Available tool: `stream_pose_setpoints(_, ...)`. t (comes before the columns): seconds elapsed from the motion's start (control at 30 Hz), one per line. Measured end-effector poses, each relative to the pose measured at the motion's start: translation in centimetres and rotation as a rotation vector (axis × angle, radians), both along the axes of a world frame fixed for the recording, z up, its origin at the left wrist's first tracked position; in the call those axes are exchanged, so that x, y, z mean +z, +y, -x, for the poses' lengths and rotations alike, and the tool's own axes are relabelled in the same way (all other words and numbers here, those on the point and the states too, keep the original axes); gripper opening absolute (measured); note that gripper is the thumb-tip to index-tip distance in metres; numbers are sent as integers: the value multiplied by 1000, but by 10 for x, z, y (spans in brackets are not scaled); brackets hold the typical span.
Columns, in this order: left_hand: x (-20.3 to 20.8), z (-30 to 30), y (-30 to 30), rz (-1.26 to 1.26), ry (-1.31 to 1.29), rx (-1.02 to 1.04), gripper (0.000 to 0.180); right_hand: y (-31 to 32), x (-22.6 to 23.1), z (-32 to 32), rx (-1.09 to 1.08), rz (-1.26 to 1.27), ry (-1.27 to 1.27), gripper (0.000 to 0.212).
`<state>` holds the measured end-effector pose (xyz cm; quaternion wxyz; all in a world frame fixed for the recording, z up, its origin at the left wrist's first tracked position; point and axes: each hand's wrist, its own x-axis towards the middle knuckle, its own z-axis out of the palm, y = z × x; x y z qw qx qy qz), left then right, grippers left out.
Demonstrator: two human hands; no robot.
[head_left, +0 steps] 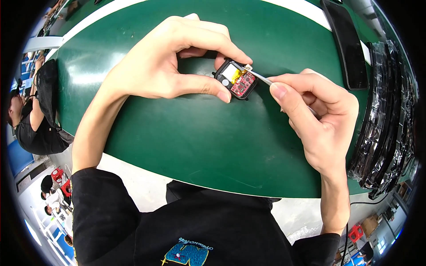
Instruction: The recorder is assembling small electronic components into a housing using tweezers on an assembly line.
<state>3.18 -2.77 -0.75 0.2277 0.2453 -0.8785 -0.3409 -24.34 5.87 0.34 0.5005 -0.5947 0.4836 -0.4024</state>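
Between the thumb and fingers of my left hand point(177, 57) is a small black device casing point(217, 84), its inside facing up. A red circuit board point(243, 85), a silvery-white block and yellow tape show within it. My right hand point(317, 106) pinches a pair of thin metal tweezers point(262, 78). Their tip reaches the casing's upper right edge, by a small pale part point(248, 68); whether they grip that part I cannot tell. Both hands are above the green tabletop.
A black phone-like slab point(345, 44) lies at the far right of the green table point(199, 137). Beside it stand stacked black plastic trays point(381, 119) in shiny film. A black cable point(370, 202) hangs below them. Another person in black point(37, 126) sits at the left.
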Motion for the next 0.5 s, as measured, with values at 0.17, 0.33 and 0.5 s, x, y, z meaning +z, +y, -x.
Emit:
stream_pose_setpoints(0.17,1,-1,1,41,5,-37,62,1,2,-4,16,127,148,9)
stream_pose_setpoints(0.33,6,-1,4,-2,-43,-8,60,3,5,2,2,98,154,9)
stream_pose_setpoints(0.5,2,1,4,19,-1,-18,61,1,2,5,-60,96,70,11)
